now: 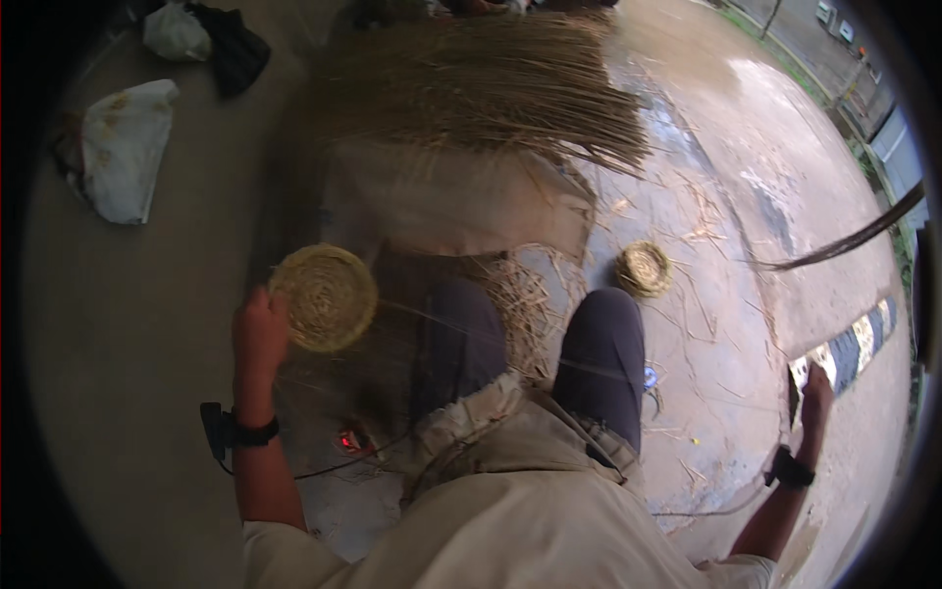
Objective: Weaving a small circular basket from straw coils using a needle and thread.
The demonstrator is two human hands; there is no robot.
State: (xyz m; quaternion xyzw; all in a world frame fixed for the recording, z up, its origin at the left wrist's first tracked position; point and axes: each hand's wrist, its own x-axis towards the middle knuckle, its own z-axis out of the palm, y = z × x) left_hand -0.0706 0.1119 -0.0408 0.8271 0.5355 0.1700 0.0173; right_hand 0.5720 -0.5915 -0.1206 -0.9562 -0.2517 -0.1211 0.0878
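Observation:
In my left hand [266, 324], at left of centre, is a round, shallow basket [325, 297] of coiled straw, gripped at its rim. A thin pale strand [442, 322] stretches from the basket across my knees toward my right hand [813, 386], which is raised far out on the right with fingers closed on it. A smaller woven straw basket [643, 268] rests on the ground beyond my right knee. Loose straw pieces [525, 309] lie scattered between and around my knees.
Long straw bundles [481, 79] lie atop brown sacking [461, 211] ahead, with another person partly visible behind. Bags [128, 147] lie at upper left. A dark slender length [854, 238] juts in from the right, above a black-and-white striped kerb [844, 353]. A red light [348, 442] glows by a cable.

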